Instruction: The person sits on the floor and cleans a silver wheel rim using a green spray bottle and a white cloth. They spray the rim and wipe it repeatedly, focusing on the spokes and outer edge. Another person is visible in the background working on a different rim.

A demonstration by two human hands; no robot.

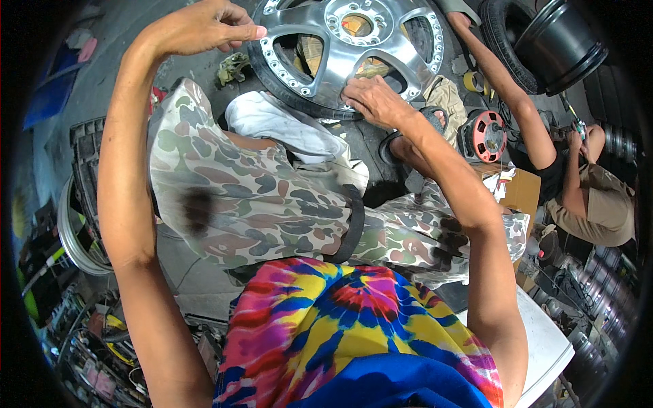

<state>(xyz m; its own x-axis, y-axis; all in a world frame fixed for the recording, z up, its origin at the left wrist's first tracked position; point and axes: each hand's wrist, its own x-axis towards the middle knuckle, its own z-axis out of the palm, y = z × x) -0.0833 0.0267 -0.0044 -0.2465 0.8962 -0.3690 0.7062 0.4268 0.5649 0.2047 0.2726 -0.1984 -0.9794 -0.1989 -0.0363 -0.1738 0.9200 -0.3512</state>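
Note:
A polished silver alloy wheel (338, 64) lies face up in front of me, with small bolts around its lip and a black tyre-like edge. My left hand (204, 28) hovers at the wheel's left edge. Its fingers are loosely bent and apart, one fingertip is close to the lip, and I see nothing in its grasp. My right hand (377, 102) rests on the near part of the wheel with its fingers curled together. Whatever lies under those fingertips is hidden.
White cloth (272, 119) lies below the wheel. On the right are a red-and-black round reel (488, 136), a cardboard box (522, 189), a black wheel barrel (561, 47) and a tyre (500, 34). Another person (592, 197) sits there. A silver rim (71, 228) stands at left.

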